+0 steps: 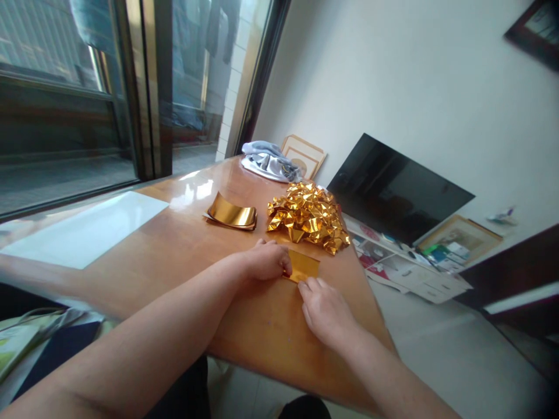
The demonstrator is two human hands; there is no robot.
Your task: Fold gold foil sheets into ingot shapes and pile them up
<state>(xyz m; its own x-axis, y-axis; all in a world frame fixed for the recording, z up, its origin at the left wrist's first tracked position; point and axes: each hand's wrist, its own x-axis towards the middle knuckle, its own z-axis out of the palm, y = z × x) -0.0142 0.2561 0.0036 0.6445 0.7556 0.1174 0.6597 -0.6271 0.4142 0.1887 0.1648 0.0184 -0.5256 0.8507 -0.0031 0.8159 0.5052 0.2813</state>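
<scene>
While both hands' grips press it flat, gold sheet [303, 265] lies between left hand [266, 260] and right hand [325, 308].

The counter [183, 244] was a warm, glossy orange-brown wood with pale window glare; the folded foil sheet [303, 266] under the left hand [266, 260] and right hand [325, 311] was shiny gold, plain and unpatterned; the stack of foil sheets [232, 213] was the same mirror gold with darker bronze reflections; the heap of folded foil pieces [309, 216] was bright gold, faceted with light and dark creases; the flat board [87, 230] was plain white; the bundled cloth [268, 160] was white and grey-blue; the screen [393, 192] was black; the wall [414, 87] was off-white.
</scene>
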